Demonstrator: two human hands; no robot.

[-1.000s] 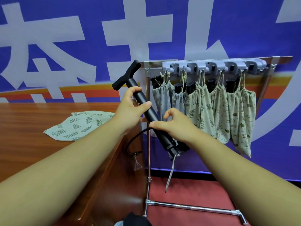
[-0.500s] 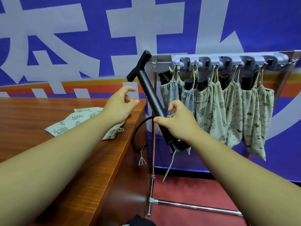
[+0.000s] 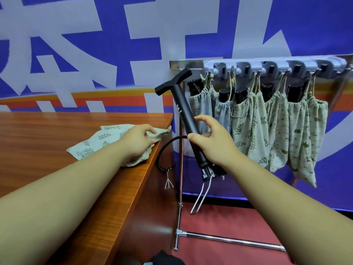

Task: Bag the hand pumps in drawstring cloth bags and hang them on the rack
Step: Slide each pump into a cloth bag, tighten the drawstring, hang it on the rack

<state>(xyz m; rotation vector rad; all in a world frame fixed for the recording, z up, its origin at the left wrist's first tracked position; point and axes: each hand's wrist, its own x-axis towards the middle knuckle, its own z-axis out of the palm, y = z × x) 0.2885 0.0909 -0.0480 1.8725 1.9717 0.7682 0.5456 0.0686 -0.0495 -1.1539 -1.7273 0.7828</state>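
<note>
Left hand (image 3: 137,142) off pump (image 3: 183,109), now on bag (image 3: 99,140) at table (image 3: 47,134) edge, fingers curled, pinching cloth. Right hand (image 3: 214,142) alone grips pump barrel (tilted, handle up) before rack (image 3: 275,67). Bagging likely next.

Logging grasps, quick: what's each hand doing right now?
Left hand: grips the bag.
Right hand: holds the pump.

— Left hand (image 3: 138,143)?
— Centre-left, palm down, fingers pinching the bag (image 3: 95,142); left forearm (image 3: 57,197) enters from lower left.
— Right hand (image 3: 214,144)?
— Just right of centre, thumb and fingers curled round the pump (image 3: 184,111); right forearm (image 3: 286,197) enters from lower right.
</note>
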